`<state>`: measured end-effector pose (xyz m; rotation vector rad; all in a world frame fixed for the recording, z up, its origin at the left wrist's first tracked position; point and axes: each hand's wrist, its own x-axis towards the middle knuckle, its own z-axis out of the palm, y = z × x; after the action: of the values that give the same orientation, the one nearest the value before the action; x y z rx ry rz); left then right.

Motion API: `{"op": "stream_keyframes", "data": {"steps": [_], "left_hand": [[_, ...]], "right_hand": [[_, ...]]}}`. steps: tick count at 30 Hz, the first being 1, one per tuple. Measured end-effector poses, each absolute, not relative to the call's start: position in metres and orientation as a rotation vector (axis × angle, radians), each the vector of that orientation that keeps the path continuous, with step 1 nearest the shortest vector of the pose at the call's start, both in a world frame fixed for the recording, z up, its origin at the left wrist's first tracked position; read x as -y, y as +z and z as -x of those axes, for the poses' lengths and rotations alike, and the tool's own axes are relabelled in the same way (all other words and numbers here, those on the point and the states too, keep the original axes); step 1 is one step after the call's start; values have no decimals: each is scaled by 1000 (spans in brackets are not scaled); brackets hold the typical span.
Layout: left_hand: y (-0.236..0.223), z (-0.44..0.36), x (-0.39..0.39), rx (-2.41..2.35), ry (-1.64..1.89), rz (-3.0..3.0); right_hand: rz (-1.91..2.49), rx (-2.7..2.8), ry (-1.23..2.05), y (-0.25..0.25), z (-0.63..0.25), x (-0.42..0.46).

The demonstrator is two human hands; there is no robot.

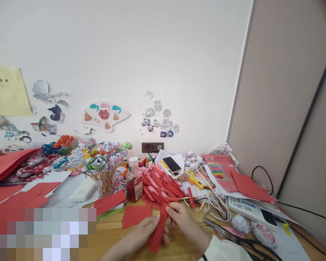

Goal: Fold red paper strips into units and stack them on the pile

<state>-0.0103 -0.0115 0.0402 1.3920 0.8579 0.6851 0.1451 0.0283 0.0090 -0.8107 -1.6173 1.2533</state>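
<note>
Both my hands hold one folded red paper strip (158, 232) over the wooden desk (179, 250). My left hand (141, 233) grips its lower part with curled fingers. My right hand (179, 214) pinches its upper end. Just behind lies a pile of folded red paper strips (159, 186). A flat red paper square (136, 215) rests on the desk by my left hand.
A red-liquid bottle (133, 185) stands beside a jar of paper flowers on sticks (103, 166). A phone (171, 164), yellow cutter (194, 180), scissors (233, 235), calculator (250, 208) and crumpled paper balls (240, 223) lie right. Red sheets (19, 197) spread left.
</note>
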Motion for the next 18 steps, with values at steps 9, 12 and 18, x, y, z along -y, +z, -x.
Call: {"op": "stream_keyframes", "data": {"steps": [9, 12, 18], "left_hand": [[14, 7, -7, -943, 780, -1329], [13, 8, -10, -1110, 880, -1401], [20, 15, -11, -1267, 989, -1838]], "right_hand": [[785, 1525, 1346, 10, -137, -22], [790, 1510, 1386, 10, -136, -22], [815, 1500, 1432, 8, -135, -21]]}}
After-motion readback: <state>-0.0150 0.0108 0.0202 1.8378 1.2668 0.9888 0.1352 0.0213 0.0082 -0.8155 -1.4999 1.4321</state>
